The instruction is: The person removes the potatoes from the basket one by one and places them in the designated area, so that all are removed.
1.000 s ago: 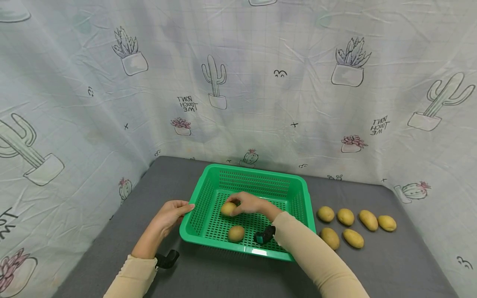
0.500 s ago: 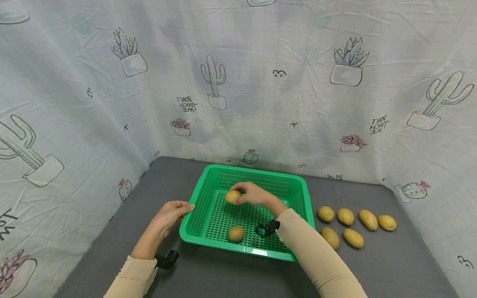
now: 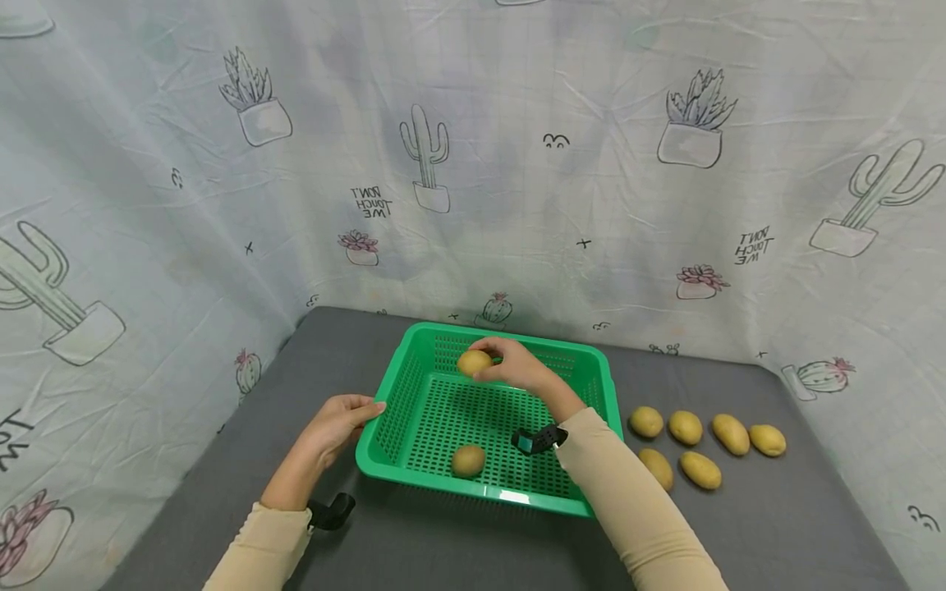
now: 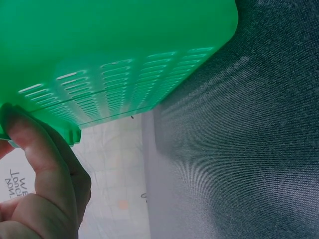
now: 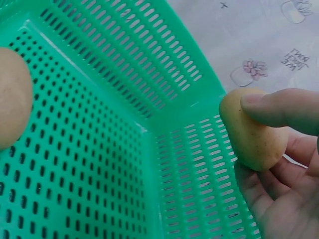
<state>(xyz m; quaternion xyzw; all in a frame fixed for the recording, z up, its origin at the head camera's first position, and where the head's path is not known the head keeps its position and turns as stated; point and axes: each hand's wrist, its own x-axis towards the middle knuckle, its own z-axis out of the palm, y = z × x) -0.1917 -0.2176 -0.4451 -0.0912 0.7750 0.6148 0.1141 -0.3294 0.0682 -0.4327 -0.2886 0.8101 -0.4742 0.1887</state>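
A green perforated plastic basket point(image 3: 547, 501) stands on the grey-covered table. My left hand point(image 3: 341, 427) pinches its left rim, thumb on top and fingers beneath, as the left wrist view also shows. Between the thumb and fingers of my right hand point(image 3: 515, 367) is a yellow potato point(image 3: 474, 363), held above the basket's floor toward the back wall. In the right wrist view the held potato point(image 5: 251, 132) shows its smooth, lightly speckled skin. One browner potato point(image 3: 469, 461) lies on the basket floor near the front wall.
To the right of the basket, several potatoes point(image 3: 686, 428) lie on the grey cloth point(image 3: 783, 509) in two loose rows. A pale curtain point(image 3: 510, 180) printed with cacti hangs behind and beside the table. Black camera straps sit on both wrists.
My right hand has lifted the yellow potato off the basket floor and carried it up, back and slightly right. The left hand stays on the rim.
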